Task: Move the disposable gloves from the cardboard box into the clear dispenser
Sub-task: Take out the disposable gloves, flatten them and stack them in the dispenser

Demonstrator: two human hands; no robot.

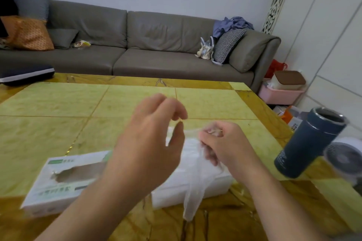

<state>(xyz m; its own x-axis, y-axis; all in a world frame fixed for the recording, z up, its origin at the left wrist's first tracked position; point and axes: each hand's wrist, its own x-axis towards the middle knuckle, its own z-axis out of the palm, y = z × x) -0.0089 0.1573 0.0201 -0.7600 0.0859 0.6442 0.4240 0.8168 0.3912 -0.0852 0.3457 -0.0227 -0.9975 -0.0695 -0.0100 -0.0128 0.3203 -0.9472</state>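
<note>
Gloves [193, 188] hang from the right hand [221, 143], pinched over the clear dispenser [215, 184], their long axis drooping toward the person. Left hand [150, 143] hovers beside it, fingers curled, apparently empty. Cardboard box [64, 178] lies left of the dispenser on the desk [58, 103].

Cardboard box [64, 180] on the worktop [58, 103] at left, clear dispenser [197, 186] just beside it at right, flask [309, 143] farther right, sofa [137, 45] behind.
</note>
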